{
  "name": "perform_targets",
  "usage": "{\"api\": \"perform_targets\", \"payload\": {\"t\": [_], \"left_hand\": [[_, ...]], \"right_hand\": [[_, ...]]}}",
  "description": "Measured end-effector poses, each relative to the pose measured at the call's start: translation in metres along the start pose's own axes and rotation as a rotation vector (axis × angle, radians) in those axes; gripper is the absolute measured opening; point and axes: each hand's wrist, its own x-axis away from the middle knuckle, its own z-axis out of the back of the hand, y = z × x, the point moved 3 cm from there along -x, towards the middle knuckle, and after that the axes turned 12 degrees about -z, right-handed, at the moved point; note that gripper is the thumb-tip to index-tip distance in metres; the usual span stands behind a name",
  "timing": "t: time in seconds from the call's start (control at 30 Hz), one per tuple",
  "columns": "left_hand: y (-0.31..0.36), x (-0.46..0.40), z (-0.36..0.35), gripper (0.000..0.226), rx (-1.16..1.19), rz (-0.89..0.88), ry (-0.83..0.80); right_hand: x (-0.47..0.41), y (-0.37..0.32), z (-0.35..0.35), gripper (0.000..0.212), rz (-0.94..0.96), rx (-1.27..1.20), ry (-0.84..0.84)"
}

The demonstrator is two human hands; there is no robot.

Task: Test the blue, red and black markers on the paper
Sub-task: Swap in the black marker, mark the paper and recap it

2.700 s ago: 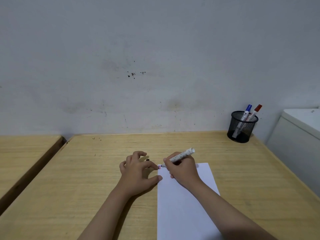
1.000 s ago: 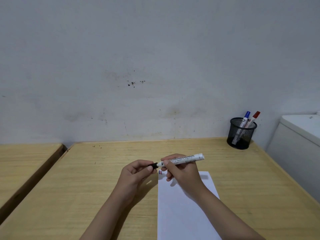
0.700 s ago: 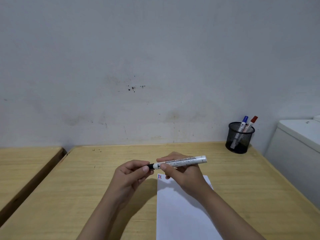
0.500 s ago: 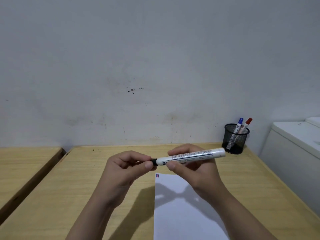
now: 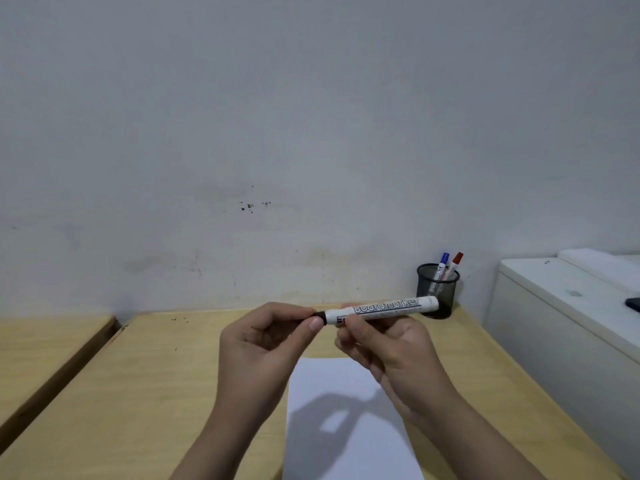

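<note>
A stained pale wall (image 5: 277,133) backs a light wooden table (image 5: 145,393), with a second wooden surface (image 5: 45,344) just beside it on the far left across a dark gap. Above the table's middle, the left hand (image 5: 263,351) is raised, its thumb and fingertips pinched on the black cap (image 5: 319,317) at the left end of the black marker (image 5: 377,310). The marker lies roughly level in the air, its white barrel rising slightly toward the right. The right hand (image 5: 388,348) is closed around the barrel from below, thumb on the near side. Under both hands, the white paper (image 5: 349,427) lies flat on the table, crossed by their shadow. At the far right corner stands a black mesh cup (image 5: 437,292) holding the blue marker (image 5: 443,262) and red marker (image 5: 456,260) upright, caps up. A white cabinet (image 5: 561,317) stands at the right edge.
</note>
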Motion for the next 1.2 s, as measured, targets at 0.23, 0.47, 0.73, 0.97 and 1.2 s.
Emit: {"api": "perform_targets", "payload": {"t": [0.23, 0.47, 0.73, 0.97, 1.2], "left_hand": [[-0.028, -0.025, -0.037, 0.018, -0.202, -0.006, -0.123], [-0.060, -0.059, -0.115, 0.021, -0.215, 0.007, -0.335], [-0.167, -0.095, -0.192, 0.034, -0.447, 0.007, -0.397], [-0.247, -0.103, -0.239, 0.039, -0.632, -0.047, -0.568], [-0.269, -0.099, -0.247, 0.032, -0.618, -0.044, -0.492]], "right_hand": [[0.003, -0.037, 0.049, 0.024, 0.446, 0.910, 0.416], [-0.027, -0.048, 0.108, 0.044, 0.802, 1.315, 0.360], [-0.080, -0.123, 0.208, 0.062, 0.702, 0.875, 0.779], [-0.140, -0.127, 0.267, 0.045, 0.556, 0.788, 0.907], [-0.179, -0.084, 0.291, 0.034, 0.334, 0.929, 0.856]]}}
